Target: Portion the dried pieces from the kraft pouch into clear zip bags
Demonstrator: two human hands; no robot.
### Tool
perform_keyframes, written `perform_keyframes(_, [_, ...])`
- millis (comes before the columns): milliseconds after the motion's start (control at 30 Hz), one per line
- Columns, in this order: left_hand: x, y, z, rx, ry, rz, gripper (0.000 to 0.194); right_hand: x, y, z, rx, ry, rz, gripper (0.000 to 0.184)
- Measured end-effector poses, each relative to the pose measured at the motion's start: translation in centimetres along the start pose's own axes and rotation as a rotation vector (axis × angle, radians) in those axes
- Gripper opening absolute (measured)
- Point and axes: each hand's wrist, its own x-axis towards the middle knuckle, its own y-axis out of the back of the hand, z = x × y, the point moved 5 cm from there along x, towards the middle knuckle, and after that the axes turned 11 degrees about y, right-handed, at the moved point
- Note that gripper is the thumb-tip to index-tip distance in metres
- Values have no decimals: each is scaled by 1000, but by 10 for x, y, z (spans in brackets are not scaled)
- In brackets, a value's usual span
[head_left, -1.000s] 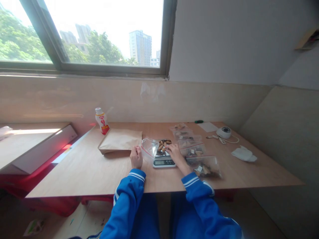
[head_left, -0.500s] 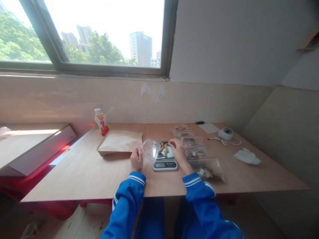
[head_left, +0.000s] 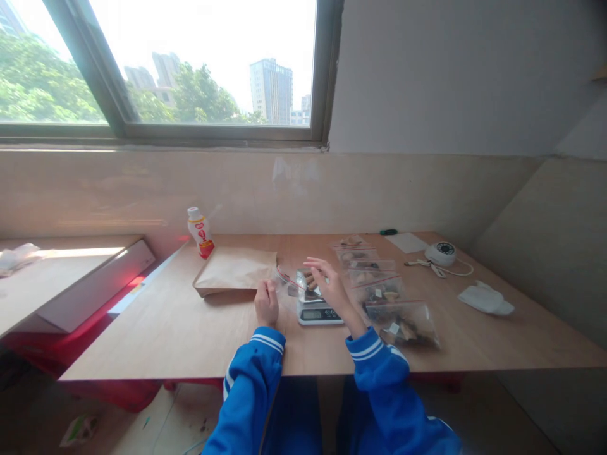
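My right hand [head_left: 332, 289] is raised just over a small digital kitchen scale [head_left: 320, 315], its fingers spread and holding nothing. Brown pieces [head_left: 309, 279] lie on the scale's platform, partly hidden by my hand and clear plastic. A clear zip bag with a red seal [head_left: 288, 282] lies against the scale's left side. My left hand [head_left: 266, 303] rests on the table, curled, its fingertips next to that bag. Left of it lies a flat kraft paper bag [head_left: 236, 270].
Several filled zip bags [head_left: 377, 287] run in a line right of the scale. Behind the kraft bag stands a small white drink bottle [head_left: 200, 232]. At the right are a white corded device [head_left: 440, 254] and a white cloth [head_left: 485, 299]. The wooden table's [head_left: 142, 328] front edge lies near my sleeves.
My right hand has lifted off the scale's platform and its fingers have spread. The clear bag now sits closer against the scale. The whole view has shifted slightly.
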Motion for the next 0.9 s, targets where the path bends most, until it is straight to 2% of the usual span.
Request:
perform_keyframes(100, [0, -1, -6, -17, 41, 12, 31, -19, 7, 25, -119, -50, 10, 27])
perform_keyframes(167, [0, -2, -8, -30, 68, 19, 31, -32, 3, 36, -229, -42, -104, 24])
perform_keyframes(267, [-1, -3, -8, -56, 102, 12, 30, -48, -9, 46, -333, -18, -289, 34])
perform_keyframes(367, [-2, -4, -6, -130, 147, -10, 29, -52, -15, 51, -386, -17, -343, 38])
perform_keyframes(567, [-2, -4, -5, -148, 122, -40, 31, -43, -13, 58, -339, 69, -338, 33])
perform_keyframes(733, [-2, -2, -7, -88, 130, -13, 28, -41, -8, 60, -289, 69, -305, 25])
perform_keyframes(800, [-2, -2, -5, -78, 121, -15, 27, -41, -5, 59, -257, 59, -266, 23])
perform_keyframes(900, [-3, -2, -2, -75, 108, -31, 25, -35, 5, 51, -221, 39, -134, 21])
